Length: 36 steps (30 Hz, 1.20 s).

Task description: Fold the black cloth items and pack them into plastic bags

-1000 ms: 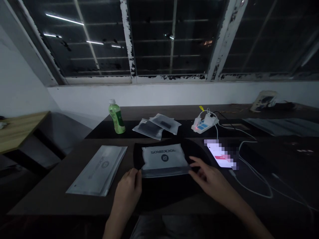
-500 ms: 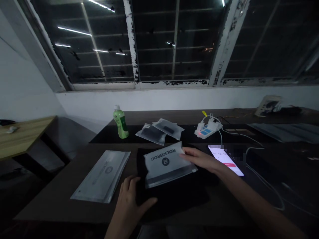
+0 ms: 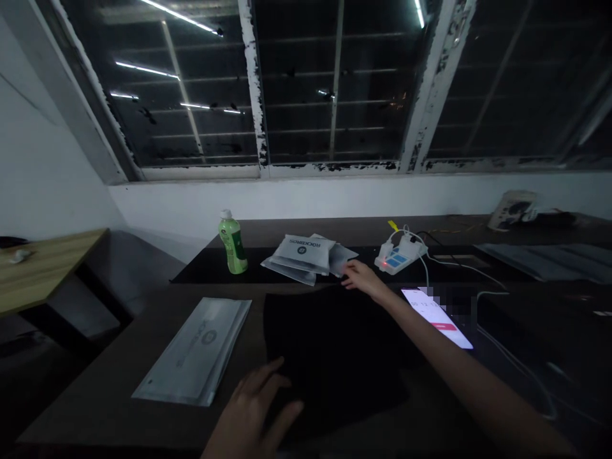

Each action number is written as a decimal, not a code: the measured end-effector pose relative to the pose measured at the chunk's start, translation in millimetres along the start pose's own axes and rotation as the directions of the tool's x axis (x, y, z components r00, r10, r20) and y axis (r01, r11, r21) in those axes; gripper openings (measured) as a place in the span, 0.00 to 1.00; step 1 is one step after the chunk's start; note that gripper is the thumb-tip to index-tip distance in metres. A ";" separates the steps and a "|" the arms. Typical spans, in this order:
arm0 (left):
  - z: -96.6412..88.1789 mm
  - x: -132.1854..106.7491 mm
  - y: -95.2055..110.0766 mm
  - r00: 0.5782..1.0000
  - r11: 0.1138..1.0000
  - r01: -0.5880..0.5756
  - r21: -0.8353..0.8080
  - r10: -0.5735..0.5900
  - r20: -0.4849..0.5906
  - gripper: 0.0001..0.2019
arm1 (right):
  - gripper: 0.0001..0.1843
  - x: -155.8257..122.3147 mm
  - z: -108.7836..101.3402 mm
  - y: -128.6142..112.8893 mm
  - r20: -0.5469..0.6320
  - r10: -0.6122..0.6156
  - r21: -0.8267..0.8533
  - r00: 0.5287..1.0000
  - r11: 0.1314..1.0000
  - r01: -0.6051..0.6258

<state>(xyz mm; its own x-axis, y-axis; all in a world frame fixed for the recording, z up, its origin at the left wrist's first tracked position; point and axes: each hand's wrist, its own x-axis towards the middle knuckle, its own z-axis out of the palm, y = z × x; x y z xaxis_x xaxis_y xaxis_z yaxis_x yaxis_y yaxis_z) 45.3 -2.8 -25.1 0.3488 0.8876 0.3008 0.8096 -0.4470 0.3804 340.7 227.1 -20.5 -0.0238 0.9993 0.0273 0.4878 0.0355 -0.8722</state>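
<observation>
A frosted zip pouch (image 3: 306,253) printed ROCKBROS lies on top of other clear pouches (image 3: 291,273) at the back of the table. My right hand (image 3: 362,278) is just right of this pile, fingers loosely spread, with nothing in its grasp. Spread out in front of me is a black piece of cloth (image 3: 329,357), its dark outline hard to make out. My left hand (image 3: 255,405) hovers by the cloth's near left edge, thumb and fingers apart and holding nothing. Left of the cloth sits a stack of longer frosted pouches (image 3: 198,350).
A green bottle (image 3: 233,242) stands left of the pile. To the right are a white power strip (image 3: 400,254) with cables and a lit phone (image 3: 437,317). More clear bags (image 3: 549,258) lie at the far right. A wooden table (image 3: 52,261) stands at left.
My right hand has moved away from me and set the ROCKBROS pouch onto the pile at the back, letting go of it. The black cloth beneath is now uncovered. My left hand has barely moved.
</observation>
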 end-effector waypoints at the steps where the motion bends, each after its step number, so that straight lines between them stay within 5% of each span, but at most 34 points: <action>1: -2.3 8.7 -4.7 1.000 0.999 0.023 0.027 -0.023 0.005 0.12 | 0.11 -3.4 -5.3 8.6 -0.018 0.004 -0.081 1.000 0.997 -0.006; 9: -5.2 130.0 -53.0 0.988 0.941 0.031 0.337 -0.080 0.132 0.14 | 0.09 -25.6 -37.9 36.7 0.048 -0.054 -0.495 0.997 0.866 0.071; 15: 1.9 156.4 -72.7 0.980 0.943 0.070 0.326 -0.125 0.153 0.09 | 0.05 -36.8 -52.0 22.1 0.139 0.002 -0.478 0.990 0.876 0.066; 21: -25.2 152.1 -71.2 0.989 0.952 0.129 0.277 -0.143 0.031 0.09 | 0.04 -61.8 -85.1 3.4 0.225 0.009 -0.260 0.974 0.964 0.051; 27: -65.8 109.1 -39.5 0.976 0.991 0.124 0.051 -0.113 -0.184 0.06 | 0.10 -108.7 -105.3 9.7 0.231 -0.222 0.010 0.947 0.974 0.226; 31: -62.0 46.4 -25.5 0.990 0.986 0.129 -0.106 -0.123 0.065 0.02 | 0.06 -154.8 -109.1 27.7 0.282 -0.200 -0.057 0.938 0.973 0.224; 34: -50.5 10.1 -25.5 0.956 0.979 0.138 -0.152 -0.092 0.280 0.04 | 0.07 -182.9 -111.3 38.9 0.404 -0.114 -0.142 0.908 0.972 0.186; 36: -44.5 -0.4 -25.0 0.948 0.975 0.155 -0.160 -0.101 0.303 0.07 | 0.10 -193.4 -108.5 40.8 0.392 -0.068 -0.205 0.917 0.966 0.159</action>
<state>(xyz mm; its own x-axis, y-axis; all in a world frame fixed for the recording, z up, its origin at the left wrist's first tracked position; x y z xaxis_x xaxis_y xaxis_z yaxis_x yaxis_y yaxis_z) 3.9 3.0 4.1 0.3917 0.9199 -0.0181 0.7678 -0.3159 0.5573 459.9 36.1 -8.4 -0.3971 0.9115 -0.1068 0.6461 0.1950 -0.7379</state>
